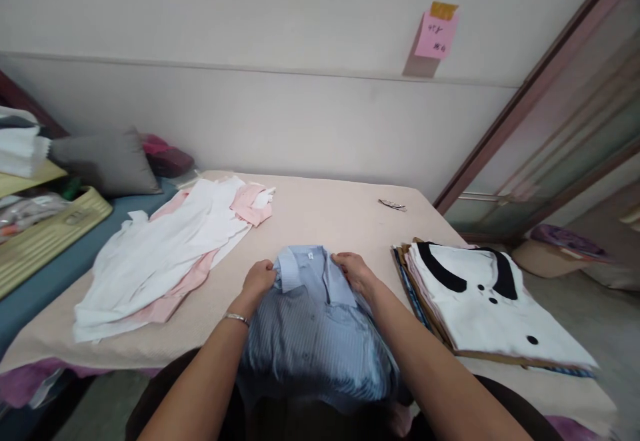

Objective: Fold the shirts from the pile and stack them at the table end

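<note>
A blue striped button shirt lies front side up at the near edge of the table, its collar pointing away from me. My left hand pinches the shirt beside the left end of the collar. On the other side, my right hand grips the fabric near the collar's right end. Both hands are closed on the cloth. The lower part of the shirt hangs over the edge toward my lap and is blurred.
White and pink garments lie spread at the left. A folded stack topped by a white shirt with a black collar sits at the right. Eyeglasses rest toward the back. A pink note hangs on the wall.
</note>
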Available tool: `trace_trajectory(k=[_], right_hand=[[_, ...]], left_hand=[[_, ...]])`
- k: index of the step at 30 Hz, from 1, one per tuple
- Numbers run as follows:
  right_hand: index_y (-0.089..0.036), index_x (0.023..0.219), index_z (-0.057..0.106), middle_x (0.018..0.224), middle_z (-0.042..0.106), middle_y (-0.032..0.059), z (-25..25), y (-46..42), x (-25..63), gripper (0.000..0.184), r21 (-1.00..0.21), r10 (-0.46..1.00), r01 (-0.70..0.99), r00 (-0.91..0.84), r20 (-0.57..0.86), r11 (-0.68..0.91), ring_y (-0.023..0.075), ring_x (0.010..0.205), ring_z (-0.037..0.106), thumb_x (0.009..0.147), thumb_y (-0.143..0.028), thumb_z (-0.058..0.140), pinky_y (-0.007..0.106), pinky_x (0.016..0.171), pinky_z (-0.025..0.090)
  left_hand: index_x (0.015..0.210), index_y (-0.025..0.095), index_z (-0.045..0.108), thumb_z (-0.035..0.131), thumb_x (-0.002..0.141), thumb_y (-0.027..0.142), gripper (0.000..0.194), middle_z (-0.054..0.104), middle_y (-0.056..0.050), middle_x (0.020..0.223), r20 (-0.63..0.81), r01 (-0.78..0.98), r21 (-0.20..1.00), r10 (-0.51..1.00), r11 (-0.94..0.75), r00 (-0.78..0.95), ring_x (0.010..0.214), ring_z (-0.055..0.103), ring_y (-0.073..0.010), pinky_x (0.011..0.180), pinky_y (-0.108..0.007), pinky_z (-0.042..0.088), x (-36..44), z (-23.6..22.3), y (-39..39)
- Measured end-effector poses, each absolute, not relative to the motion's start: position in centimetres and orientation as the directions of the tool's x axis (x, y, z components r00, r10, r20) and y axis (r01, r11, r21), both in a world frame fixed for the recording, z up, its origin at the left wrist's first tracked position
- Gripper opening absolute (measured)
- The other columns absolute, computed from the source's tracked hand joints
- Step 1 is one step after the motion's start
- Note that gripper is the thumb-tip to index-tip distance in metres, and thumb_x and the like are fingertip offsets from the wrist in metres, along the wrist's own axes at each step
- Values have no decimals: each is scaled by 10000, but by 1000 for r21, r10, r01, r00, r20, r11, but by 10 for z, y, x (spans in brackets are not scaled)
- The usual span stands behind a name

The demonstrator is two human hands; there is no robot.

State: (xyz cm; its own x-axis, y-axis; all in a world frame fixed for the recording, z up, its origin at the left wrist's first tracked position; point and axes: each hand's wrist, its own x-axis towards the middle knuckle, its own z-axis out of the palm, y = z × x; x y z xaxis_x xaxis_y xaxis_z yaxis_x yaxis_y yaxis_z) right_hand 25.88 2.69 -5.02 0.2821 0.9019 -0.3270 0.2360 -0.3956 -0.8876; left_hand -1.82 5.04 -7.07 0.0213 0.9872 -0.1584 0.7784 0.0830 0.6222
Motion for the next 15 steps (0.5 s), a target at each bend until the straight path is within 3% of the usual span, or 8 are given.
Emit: trace_trajectory(k=[4,8,12,15], right_hand=[[-153,1096,612,1010,695,112,-47,5,285,266,-727,875,522,427,-230,-446,215,947,636,881,-309,611,281,764,441],[-171,899,653,955,697,130,-44,-29,302,124,-549,885,697,408,-226,-462,255,966,628,831,-269,619,309,776,401],[-197,804,667,897,704,74,-43,-53,300,99,-490,924,785,289,-251,-379,230,921,629,731,-255,700,285,752,387],[-195,706,633,822,680,61,-38,-59,299,56,-500,934,792,257,-247,-350,212,893,625,761,-203,635,280,750,394]], left_hand=[[608,203,443,557,749,183,182,406,44,558,-155,760,641,988,105,-6,582,400,-126,571,-279,190,-19,-74,52],[605,202,449,565,749,201,185,407,47,552,-154,739,665,988,111,-9,576,395,-124,569,-279,185,-20,-77,52],[598,204,445,562,749,210,191,398,47,549,-147,715,691,989,110,-10,575,394,-125,567,-281,187,-20,-79,52],[605,208,438,550,745,214,179,401,44,560,-138,686,718,990,121,-30,585,404,-130,567,-280,200,-19,-76,51]])
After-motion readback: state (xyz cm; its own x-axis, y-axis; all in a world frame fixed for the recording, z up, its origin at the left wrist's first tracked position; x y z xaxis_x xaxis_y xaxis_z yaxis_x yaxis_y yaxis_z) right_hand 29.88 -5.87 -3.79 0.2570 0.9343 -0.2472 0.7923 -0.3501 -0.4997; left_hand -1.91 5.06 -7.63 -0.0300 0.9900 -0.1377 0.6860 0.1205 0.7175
